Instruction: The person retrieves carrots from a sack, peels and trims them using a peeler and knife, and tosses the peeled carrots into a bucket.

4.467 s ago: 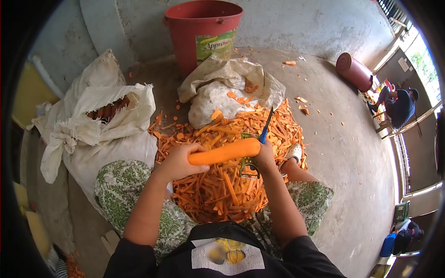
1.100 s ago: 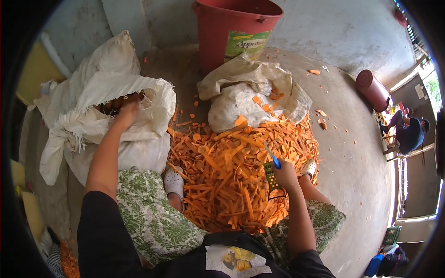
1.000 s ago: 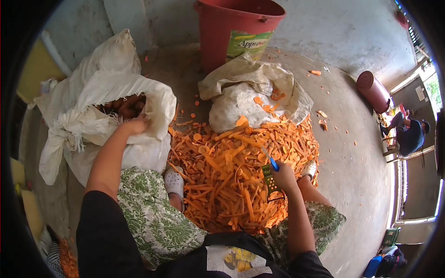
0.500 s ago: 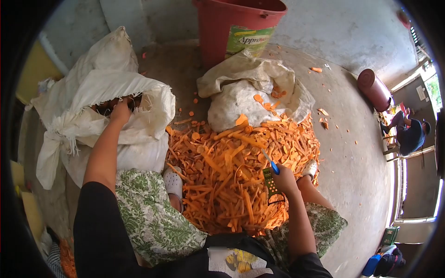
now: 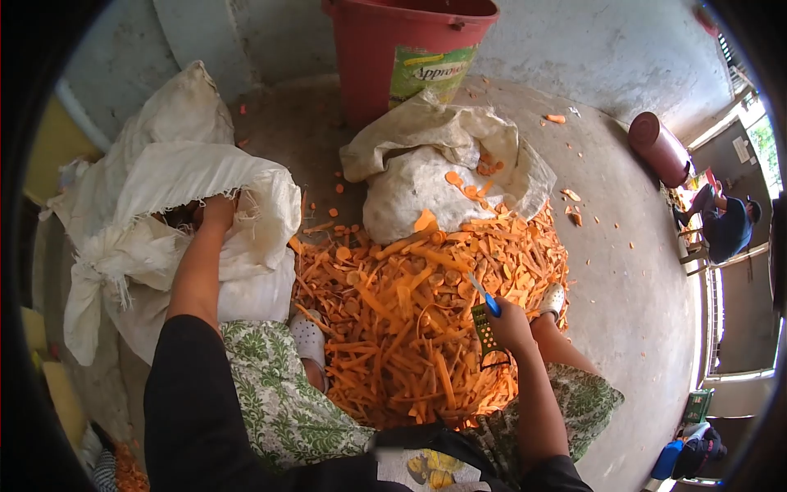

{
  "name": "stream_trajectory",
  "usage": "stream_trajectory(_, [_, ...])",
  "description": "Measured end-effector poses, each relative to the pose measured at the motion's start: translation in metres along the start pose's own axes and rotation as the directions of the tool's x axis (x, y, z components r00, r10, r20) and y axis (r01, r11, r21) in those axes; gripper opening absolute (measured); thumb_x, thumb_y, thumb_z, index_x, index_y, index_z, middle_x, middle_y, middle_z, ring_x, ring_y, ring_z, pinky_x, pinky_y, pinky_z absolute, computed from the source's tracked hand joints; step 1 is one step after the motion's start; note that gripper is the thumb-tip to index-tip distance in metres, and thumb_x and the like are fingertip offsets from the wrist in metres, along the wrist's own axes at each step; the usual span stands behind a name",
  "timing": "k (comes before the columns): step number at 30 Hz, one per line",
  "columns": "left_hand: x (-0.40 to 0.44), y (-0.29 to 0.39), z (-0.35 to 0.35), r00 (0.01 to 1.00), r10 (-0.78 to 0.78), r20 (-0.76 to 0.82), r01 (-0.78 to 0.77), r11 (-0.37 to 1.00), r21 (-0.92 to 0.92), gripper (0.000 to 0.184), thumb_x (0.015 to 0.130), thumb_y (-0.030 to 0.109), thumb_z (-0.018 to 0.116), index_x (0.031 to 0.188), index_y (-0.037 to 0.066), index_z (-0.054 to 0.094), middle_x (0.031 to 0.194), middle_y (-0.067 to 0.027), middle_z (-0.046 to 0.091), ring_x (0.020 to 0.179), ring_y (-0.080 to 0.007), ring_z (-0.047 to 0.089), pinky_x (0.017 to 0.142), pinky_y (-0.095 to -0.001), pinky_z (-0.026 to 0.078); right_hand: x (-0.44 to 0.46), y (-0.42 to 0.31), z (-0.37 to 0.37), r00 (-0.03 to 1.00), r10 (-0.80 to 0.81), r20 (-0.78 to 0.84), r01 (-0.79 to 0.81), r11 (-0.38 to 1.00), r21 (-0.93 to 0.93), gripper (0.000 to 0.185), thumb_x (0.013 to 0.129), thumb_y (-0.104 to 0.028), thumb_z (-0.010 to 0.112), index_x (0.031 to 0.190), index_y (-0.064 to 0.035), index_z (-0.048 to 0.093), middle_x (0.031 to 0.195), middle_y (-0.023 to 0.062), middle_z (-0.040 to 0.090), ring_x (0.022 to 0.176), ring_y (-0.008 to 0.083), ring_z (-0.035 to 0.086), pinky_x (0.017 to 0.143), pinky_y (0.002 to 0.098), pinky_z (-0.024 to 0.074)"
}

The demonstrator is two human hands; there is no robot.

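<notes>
My left hand [image 5: 216,215] reaches into the torn opening of a white woven sack [image 5: 266,197] on the left; its fingers are hidden inside, among dark carrots. My right hand [image 5: 511,325] is closed around a blue-handled knife [image 5: 492,304], its blade pointing up and left, together with a green peeler [image 5: 484,334] that hangs beside the fingers. Below and left of the right hand lies a large heap of carrot peelings and slices [image 5: 393,328] between my feet.
A crumpled whitish sack [image 5: 410,193] lies behind the heap, in front of a red bin [image 5: 361,66]. Farther right are a toppled dark red container [image 5: 660,150], a seated person [image 5: 730,230] and a green crate [image 5: 697,405]. Carrot scraps [image 5: 555,119] dot the floor.
The orange carrot held earlier is gone from my left hand, which has moved left into the sack. My right hand has come down and right, still with the knife and peeler.
</notes>
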State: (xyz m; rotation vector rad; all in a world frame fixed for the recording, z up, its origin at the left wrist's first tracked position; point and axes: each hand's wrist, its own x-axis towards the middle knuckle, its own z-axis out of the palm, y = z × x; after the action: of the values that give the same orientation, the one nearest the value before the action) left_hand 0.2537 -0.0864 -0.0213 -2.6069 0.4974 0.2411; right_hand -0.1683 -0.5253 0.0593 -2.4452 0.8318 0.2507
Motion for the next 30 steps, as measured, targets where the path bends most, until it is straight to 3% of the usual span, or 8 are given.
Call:
stream_trajectory(4, [-0.019,-0.016,-0.033,0.986,-0.163,0.027,0.165,0.956,-0.241,0.031,0.081,0.018,0.05,0.108,0.003,0.048,0.098,-0.0171,0.058,0.093,-0.028,0.057,0.076,-0.0369,0.047,-0.002,-0.002,-0.006,0.999,-0.026,-0.032,0.026,0.999,0.018,0.021,0.079,-0.023,0.055,0.077,-0.0019,0.052,0.064,0.02,0.054,0.063,0.0375,0.053,0.056,0.0422,0.0402])
stream_trajectory(10, [-0.135,-0.027,-0.147,0.885,-0.183,-0.428,-0.149,0.76,-0.633,0.029,0.081,0.016,0.054,0.103,-0.002,0.047,0.091,-0.0216,0.057,0.087,-0.0331,0.056,0.071,-0.0392,0.046,-0.023,-0.015,-0.018,0.996,-0.073,-0.06,0.078,0.994,0.081,0.022,0.079,-0.023,0.055,0.077,-0.0017,0.051,0.064,0.0197,0.054,0.062,0.0369,0.053,0.056,0.0427,0.0402])
stream_trajectory(15, [-0.245,-0.03,-0.249,0.817,-0.378,-0.436,-0.476,-0.016,-0.879,0.034,0.085,0.022,0.049,0.111,0.001,0.042,0.113,-0.0183,0.048,0.096,-0.0337,0.053,0.074,-0.0353,0.05,-0.042,-0.022,-0.029,0.988,-0.126,-0.094,0.137,0.982,0.128,0.02,0.078,-0.022,0.056,0.078,-0.0021,0.052,0.065,0.0196,0.055,0.063,0.0365,0.054,0.057,0.0421,0.0411])
stream_trajectory(17, [-0.289,-0.012,-0.273,0.872,-0.052,-0.487,-0.35,-0.762,-0.545,0.048,0.086,0.035,0.046,0.118,0.0,0.037,0.126,-0.0196,0.037,0.103,-0.037,0.049,0.077,-0.0392,0.05,-0.054,-0.028,-0.038,0.984,-0.137,-0.112,0.151,0.979,0.137,0.02,0.078,-0.022,0.056,0.078,-0.0024,0.053,0.065,0.0196,0.055,0.063,0.0364,0.054,0.057,0.0418,0.0412])
stream_trajectory(18, [-0.308,0.012,-0.281,0.843,0.028,-0.537,-0.235,-0.879,-0.415,0.061,0.085,0.046,0.041,0.121,-0.003,0.033,0.126,-0.0217,0.036,0.107,-0.0391,0.045,0.076,-0.0414,0.051,-0.061,-0.031,-0.042,0.984,-0.132,-0.12,0.149,0.978,0.149,0.02,0.078,-0.022,0.056,0.079,-0.0026,0.053,0.065,0.0196,0.054,0.064,0.0362,0.054,0.058,0.0415,0.0413])
stream_trajectory(22, [-0.315,0.109,-0.238,0.863,0.357,-0.357,0.223,-0.904,-0.365,0.056,0.085,0.043,0.043,0.114,-0.005,0.039,0.1,-0.0172,0.052,0.071,-0.0158,0.06,0.062,-0.0325,0.054,-0.084,-0.039,-0.058,0.977,-0.164,-0.134,0.187,0.966,0.178,0.021,0.079,-0.024,0.056,0.078,-0.0031,0.053,0.065,0.0193,0.055,0.064,0.0355,0.054,0.058,0.0411,0.0414])
stream_trajectory(25, [-0.327,0.175,-0.229,0.775,0.601,-0.193,0.541,-0.79,-0.288,0.044,0.083,0.025,0.051,0.117,0.0,0.038,0.099,-0.0134,0.051,0.078,-0.0184,0.056,0.057,-0.0298,0.051,-0.086,-0.03,-0.053,0.95,-0.196,-0.241,0.25,0.944,0.216,0.024,0.082,-0.027,0.053,0.076,-0.0036,0.053,0.063,0.0148,0.055,0.061,0.0291,0.056,0.056,0.038,0.0406])
stream_trajectory(30, [-0.337,0.24,-0.188,0.641,0.739,-0.208,0.552,-0.632,-0.544,0.046,0.082,0.028,0.054,0.118,0.004,0.038,0.098,-0.0112,0.051,0.08,-0.0201,0.056,0.063,-0.0323,0.049,-0.091,-0.034,-0.045,0.971,0.124,-0.203,0.078,0.639,0.765,0.026,0.086,-0.024,0.05,0.072,-0.0022,0.052,0.058,0.003,0.052,0.053,0.0124,0.053,0.049,0.0299,0.0401])
